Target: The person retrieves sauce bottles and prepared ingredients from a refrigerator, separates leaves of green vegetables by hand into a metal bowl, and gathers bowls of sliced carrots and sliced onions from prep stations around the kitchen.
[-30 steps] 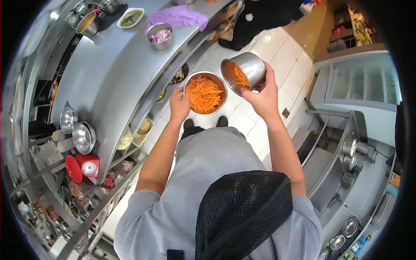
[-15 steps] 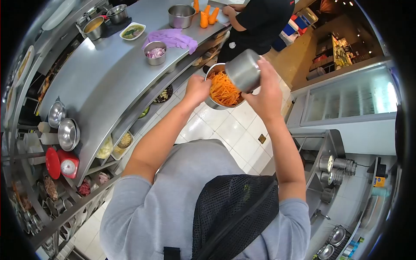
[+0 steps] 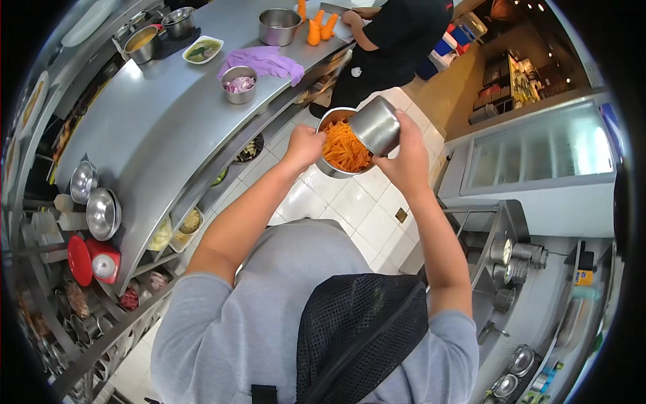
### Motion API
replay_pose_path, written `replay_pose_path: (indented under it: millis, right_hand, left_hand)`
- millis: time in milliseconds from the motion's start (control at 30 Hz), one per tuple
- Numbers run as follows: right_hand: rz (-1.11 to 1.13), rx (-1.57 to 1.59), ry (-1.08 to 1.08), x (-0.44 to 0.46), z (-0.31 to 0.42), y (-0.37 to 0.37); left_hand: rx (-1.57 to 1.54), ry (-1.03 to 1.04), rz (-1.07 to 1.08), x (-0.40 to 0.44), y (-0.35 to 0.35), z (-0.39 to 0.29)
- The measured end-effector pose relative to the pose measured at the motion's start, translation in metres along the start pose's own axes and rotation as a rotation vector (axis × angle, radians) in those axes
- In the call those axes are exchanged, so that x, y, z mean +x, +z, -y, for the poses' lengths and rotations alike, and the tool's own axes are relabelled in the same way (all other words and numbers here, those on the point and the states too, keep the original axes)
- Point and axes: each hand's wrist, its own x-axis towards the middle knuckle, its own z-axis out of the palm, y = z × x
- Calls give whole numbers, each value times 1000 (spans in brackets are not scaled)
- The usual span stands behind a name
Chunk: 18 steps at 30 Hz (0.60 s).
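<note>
My left hand (image 3: 306, 146) grips the left rim of a round metal pot (image 3: 334, 168), held up above the tiled floor. Orange carrot strips (image 3: 344, 148) fill much of that pot. In my right hand (image 3: 406, 156) is a smaller metal pot (image 3: 377, 126), tipped on its side over the first one, its mouth facing down toward the carrot strips. The inside of the smaller pot is hidden from me. My right fingers wrap around its base and side.
On the steel counter (image 3: 161, 111) to my left stand a pot of chopped red onion (image 3: 240, 85), a purple cloth (image 3: 266, 62), a bowl of green soup (image 3: 203, 50) and a large pot (image 3: 279, 28). A co-worker (image 3: 400, 50) works beside whole carrots (image 3: 328, 27).
The smaller pot in my right hand has shifted slightly down and tilts a little differently over the carrot strips. My left hand keeps its grip on the lower pot.
</note>
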Motion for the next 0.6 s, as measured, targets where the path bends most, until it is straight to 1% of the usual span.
replay_pose_path:
  millis: [33, 67, 100, 133, 167, 233, 300, 333, 367, 433, 467, 500, 533, 567, 600]
  right_hand:
    - [-69, 41, 6, 1, 2, 0]
    - [-142, 67, -49, 1, 3, 2]
    - [-131, 69, -42, -1, 3, 5]
    - [-5, 25, 32, -4, 2, 7]
    - [117, -18, 101, -5, 1, 10]
    - [109, -19, 126, -8, 0, 21]
    - [-8, 377, 565, -18, 9, 35]
    - [-46, 548, 596, -34, -13, 60]
    - [-24, 554, 600, -41, -15, 69]
    - [-128, 1234, 1047, -59, -5, 94]
    - [-44, 1381, 1105, -81, -16, 110]
    - [-27, 1478, 1187, -93, -2, 117]
    - [2, 1530, 1252, -110, 3, 125]
    - [11, 1518, 1301, -130, 6, 134]
    - [44, 1502, 1334, -148, 10, 136]
  left_hand:
    - [57, 78, -52, 1, 1, 6]
    - [50, 67, -55, 0, -2, 6]
    - [37, -19, -5, -1, -8, 2]
    - [27, -100, 48, -4, -12, -1]
    - [31, -102, 51, -3, -9, 12]
    - [172, 341, -229, 7, -3, 48]
    - [190, 318, -206, 0, -21, 57]
    - [218, 304, -173, -6, -32, 64]
    - [220, 284, -182, -7, -42, 79]
    - [218, 289, -118, -9, -70, 131]
    - [242, 247, -151, -17, -86, 162]
    - [130, 86, -208, -22, -99, 192]
    - [14, -64, -260, -28, -116, 222]
    - [35, -85, -277, -36, -140, 252]
    - [-116, -230, -367, -44, -164, 281]
